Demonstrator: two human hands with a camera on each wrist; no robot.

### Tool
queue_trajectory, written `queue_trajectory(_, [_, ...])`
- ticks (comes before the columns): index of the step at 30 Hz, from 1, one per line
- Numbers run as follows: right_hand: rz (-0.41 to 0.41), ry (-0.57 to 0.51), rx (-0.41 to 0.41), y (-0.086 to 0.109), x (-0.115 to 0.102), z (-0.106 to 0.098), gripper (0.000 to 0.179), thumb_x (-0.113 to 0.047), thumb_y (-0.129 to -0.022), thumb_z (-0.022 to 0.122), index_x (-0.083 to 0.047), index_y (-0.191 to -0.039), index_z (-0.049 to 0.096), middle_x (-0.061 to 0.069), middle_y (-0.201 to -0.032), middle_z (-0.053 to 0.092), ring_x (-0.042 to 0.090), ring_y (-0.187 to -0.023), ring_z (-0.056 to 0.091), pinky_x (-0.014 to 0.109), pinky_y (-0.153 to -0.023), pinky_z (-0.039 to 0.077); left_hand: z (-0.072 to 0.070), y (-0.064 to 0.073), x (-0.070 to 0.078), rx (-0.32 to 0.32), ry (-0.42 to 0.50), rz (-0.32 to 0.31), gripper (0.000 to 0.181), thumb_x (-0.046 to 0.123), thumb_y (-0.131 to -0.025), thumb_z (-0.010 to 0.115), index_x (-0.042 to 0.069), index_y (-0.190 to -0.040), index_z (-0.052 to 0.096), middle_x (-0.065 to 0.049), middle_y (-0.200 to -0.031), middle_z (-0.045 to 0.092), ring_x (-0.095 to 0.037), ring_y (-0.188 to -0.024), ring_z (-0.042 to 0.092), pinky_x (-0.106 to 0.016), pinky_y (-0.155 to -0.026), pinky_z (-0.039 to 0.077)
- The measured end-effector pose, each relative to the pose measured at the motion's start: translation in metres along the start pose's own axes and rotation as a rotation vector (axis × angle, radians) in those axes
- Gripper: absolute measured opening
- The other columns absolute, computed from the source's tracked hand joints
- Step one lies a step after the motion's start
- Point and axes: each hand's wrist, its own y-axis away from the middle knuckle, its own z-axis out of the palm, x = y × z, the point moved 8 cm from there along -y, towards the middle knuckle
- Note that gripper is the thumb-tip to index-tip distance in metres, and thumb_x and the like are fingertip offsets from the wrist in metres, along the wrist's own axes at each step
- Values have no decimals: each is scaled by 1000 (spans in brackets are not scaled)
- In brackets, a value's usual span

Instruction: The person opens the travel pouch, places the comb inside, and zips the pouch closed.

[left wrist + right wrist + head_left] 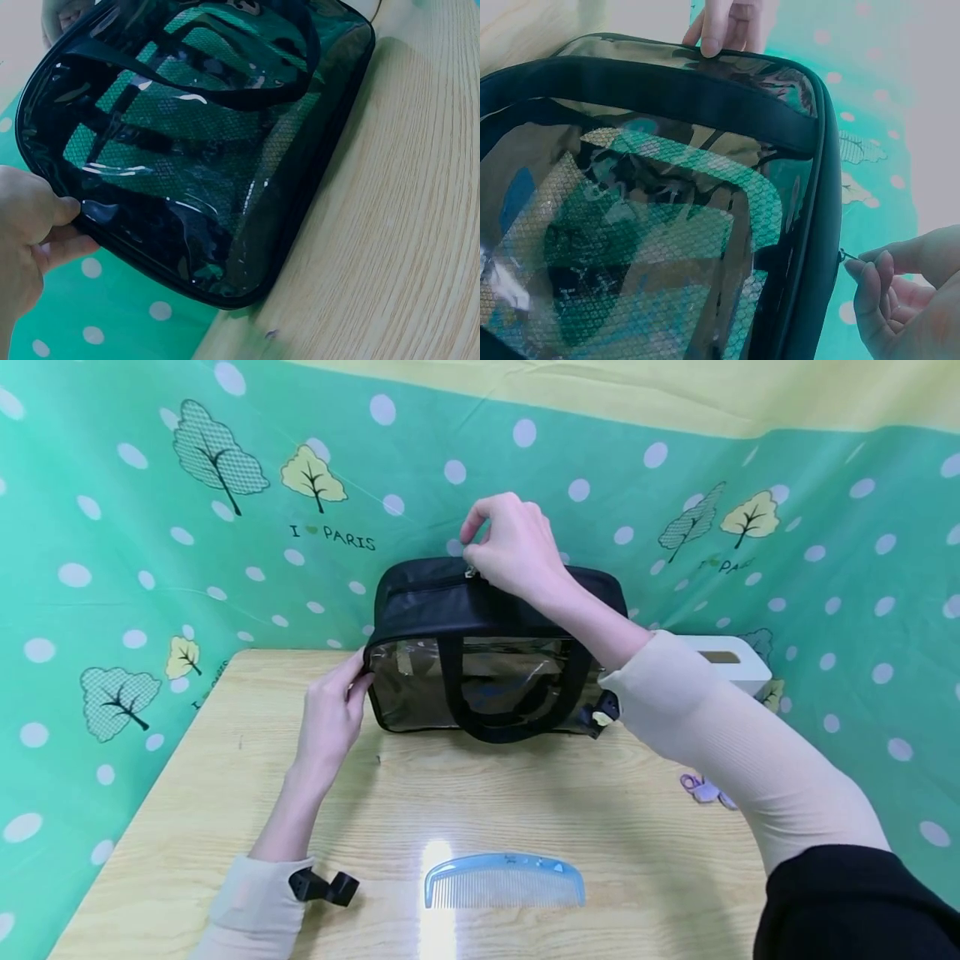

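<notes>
A black toiletry bag (420, 602) with clear plastic sides and a strap handle (510, 727) stands upright at the back of the table. My left hand (330, 710) pinches the edge of its left end between thumb and fingers, as the left wrist view also shows (30, 232). Over the top of the bag, my right hand (517, 547) pinches the zipper pull (849, 257) with thumb and forefinger. Through the clear side, dark straps and a mesh-patterned surface (667, 247) show.
A light blue comb (504, 865) lies on the wooden table (420, 802) near the front. A white box (738, 664) with a slot stands at the back right, partly behind my right arm. Small purple items (701, 788) lie beside that arm. A polka-dot cloth (420, 460) hangs behind.
</notes>
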Motion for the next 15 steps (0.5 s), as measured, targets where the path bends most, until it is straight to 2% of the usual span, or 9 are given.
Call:
queue_trajectory(6, [-32, 16, 12, -4, -10, 8, 14, -13, -96, 62, -15, -99, 75, 0, -85, 73, 15, -70, 63, 25, -66, 45, -1, 2, -1, 10, 9, -5, 36, -4, -99, 62, 3, -134, 68, -22, -128, 72, -39, -117, 70, -49, -98, 57])
queue_trajectory(13, [-47, 16, 18, -8, -16, 14, 18, -9, -94, 59, -16, -99, 75, 0, -83, 70, 16, -70, 62, 26, -64, 44, 0, 1, 0, 13, 6, -4, 38, -4, -98, 63, 2, -135, 67, -23, -125, 72, -40, -116, 70, -48, -98, 57])
queue_trajectory(15, [-46, 22, 20, -8, -17, 15, 19, -8, -93, 58, -16, -99, 74, 0, -84, 70, 17, -71, 62, 26, -69, 45, 1, 1, 1, 17, 10, 5, 38, -4, -98, 63, 3, -135, 67, -23, -124, 73, -39, -115, 71, -48, -97, 57])
